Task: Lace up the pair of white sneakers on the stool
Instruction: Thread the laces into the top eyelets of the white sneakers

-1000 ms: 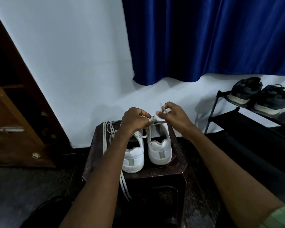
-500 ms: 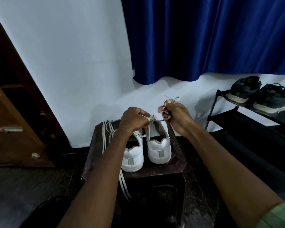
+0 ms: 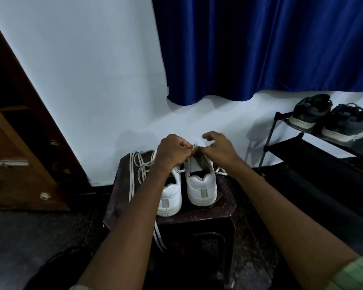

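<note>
the two white sneakers (image 3: 184, 185) stand heels toward the camera on the dark stool (image 3: 224, 208), centre of the frame. the left hand (image 3: 172, 151) pinches a lace end at the right-hand sneaker (image 3: 201, 183). the right hand (image 3: 218, 148) has curled fingers beside it; whether it holds lace cannot be told. risk: a slack pinch lets the lace slide back through its eyelet. risk: the loose lace (image 3: 138, 166) draped off the stool's left edge can snag the forearm and drag the left-hand sneaker (image 3: 170, 195).
</note>
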A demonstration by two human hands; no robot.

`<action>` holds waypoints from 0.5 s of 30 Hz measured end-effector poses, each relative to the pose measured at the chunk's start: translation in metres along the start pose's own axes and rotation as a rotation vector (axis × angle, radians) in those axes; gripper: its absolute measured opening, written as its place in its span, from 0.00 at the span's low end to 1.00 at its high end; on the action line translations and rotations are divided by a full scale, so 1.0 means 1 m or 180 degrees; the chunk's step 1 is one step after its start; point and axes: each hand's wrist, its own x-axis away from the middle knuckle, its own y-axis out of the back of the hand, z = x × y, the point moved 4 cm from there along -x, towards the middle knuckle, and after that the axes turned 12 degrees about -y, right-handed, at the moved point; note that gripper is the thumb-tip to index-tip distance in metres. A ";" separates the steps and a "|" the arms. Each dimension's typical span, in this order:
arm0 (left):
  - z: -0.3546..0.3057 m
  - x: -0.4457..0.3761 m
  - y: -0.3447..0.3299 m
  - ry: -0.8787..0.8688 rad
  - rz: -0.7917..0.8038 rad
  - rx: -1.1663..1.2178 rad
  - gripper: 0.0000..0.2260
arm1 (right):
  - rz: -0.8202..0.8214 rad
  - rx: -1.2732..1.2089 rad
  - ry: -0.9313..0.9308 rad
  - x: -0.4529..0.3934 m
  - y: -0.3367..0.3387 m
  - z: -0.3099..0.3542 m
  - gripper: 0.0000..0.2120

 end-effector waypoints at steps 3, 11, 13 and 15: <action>-0.001 0.000 0.000 -0.0023 -0.0010 -0.0054 0.06 | 0.0078 0.0357 0.0482 0.004 -0.012 0.004 0.15; 0.014 0.001 0.004 0.0221 -0.0010 -0.0049 0.10 | 0.0012 -0.0144 0.0339 -0.001 -0.008 -0.003 0.15; 0.015 0.000 0.005 0.0213 0.0006 0.0051 0.09 | -0.0076 0.0477 0.0828 0.006 -0.011 0.004 0.15; 0.018 -0.001 0.006 0.0225 0.0015 0.0184 0.10 | -0.0231 0.0953 0.1117 0.011 -0.015 0.007 0.12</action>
